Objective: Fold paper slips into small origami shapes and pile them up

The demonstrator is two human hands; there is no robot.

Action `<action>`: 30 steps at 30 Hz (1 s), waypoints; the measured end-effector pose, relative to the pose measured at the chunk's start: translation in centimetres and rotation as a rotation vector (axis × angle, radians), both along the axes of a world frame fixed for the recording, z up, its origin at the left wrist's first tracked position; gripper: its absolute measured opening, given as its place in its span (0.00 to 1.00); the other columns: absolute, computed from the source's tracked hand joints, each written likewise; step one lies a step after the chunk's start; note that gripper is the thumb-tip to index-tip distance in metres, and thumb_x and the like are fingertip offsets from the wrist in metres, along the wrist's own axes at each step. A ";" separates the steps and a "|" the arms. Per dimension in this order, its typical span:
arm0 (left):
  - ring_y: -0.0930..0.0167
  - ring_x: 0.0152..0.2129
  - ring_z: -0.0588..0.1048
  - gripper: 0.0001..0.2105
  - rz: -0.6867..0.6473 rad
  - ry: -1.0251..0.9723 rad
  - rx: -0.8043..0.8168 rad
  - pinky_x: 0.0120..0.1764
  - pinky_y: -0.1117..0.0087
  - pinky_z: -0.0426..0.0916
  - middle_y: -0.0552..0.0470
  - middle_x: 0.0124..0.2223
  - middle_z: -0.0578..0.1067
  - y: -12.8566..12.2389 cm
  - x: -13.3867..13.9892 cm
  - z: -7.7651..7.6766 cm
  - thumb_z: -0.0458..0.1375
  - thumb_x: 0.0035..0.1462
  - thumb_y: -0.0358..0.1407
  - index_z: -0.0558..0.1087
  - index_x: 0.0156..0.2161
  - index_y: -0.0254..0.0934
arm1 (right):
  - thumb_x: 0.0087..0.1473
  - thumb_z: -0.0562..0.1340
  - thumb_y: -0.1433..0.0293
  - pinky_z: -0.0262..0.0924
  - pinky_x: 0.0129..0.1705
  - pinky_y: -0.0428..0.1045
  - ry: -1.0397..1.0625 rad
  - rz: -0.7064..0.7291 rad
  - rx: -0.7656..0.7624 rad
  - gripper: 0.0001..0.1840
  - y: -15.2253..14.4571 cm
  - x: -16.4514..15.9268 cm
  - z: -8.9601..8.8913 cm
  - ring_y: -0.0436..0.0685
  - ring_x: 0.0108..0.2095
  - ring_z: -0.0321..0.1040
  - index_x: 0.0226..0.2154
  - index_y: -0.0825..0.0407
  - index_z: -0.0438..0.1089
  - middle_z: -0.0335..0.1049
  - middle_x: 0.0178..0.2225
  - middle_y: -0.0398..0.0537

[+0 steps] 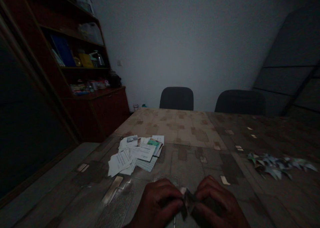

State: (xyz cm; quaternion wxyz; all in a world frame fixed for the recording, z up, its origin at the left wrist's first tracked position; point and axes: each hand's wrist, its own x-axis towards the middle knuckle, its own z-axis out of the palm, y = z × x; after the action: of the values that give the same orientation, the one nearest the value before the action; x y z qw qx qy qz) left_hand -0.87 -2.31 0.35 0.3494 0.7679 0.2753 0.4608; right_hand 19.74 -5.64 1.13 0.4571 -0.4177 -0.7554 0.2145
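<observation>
Close to the table's near edge, my left hand and my right hand pinch a small folded piece of paper between them. Each hand grips one side of it with thumb and fingers. The paper looks dark with a pale upper tip, and its creases stand apart in the middle; the fingers cover its sides. A loose pile of printed paper sheets lies ahead and left of my left hand. Off to the right, beyond my right hand, sits a cluster of pointed folded paper pieces.
A patterned cloth covers the table. Two dark chairs, one in the centre and one on the right, stand at its far side before a pale wall. On the left rises a reddish-brown cabinet with loaded shelves.
</observation>
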 end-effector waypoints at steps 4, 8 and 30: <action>0.71 0.22 0.74 0.05 0.029 0.047 -0.074 0.27 0.75 0.64 0.49 0.23 0.77 0.0 0.2 -0.1 0.61 0.50 0.28 0.79 0.27 0.34 | 0.57 0.62 0.66 0.62 0.29 0.47 -0.010 0.025 0.003 0.10 0.0 -0.2 0.4 0.54 0.28 0.70 0.26 0.50 0.72 0.70 0.25 0.44; 0.71 0.21 0.73 0.04 0.046 0.081 -0.165 0.27 0.74 0.64 0.49 0.23 0.77 -0.2 0.2 -0.4 0.61 0.49 0.30 0.78 0.26 0.34 | 0.58 0.62 0.66 0.61 0.28 0.46 0.020 0.036 0.033 0.11 0.0 -0.4 0.3 0.54 0.27 0.69 0.25 0.51 0.71 0.70 0.24 0.44; 0.73 0.20 0.72 0.04 0.031 -0.223 -0.686 0.26 0.76 0.66 0.55 0.22 0.74 -0.5 0.3 -1.2 0.65 0.43 0.32 0.74 0.25 0.35 | 0.54 0.64 0.70 0.63 0.26 0.46 0.121 0.081 0.114 0.04 -0.4 -0.6 0.7 0.53 0.24 0.70 0.28 0.49 0.73 0.73 0.23 0.44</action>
State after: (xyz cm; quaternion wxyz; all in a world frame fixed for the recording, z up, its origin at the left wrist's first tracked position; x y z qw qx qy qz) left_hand -0.54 -2.76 -0.89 0.6078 0.5466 0.3857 0.4279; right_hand 19.14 -6.01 1.86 0.5157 -0.3462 -0.7538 0.2143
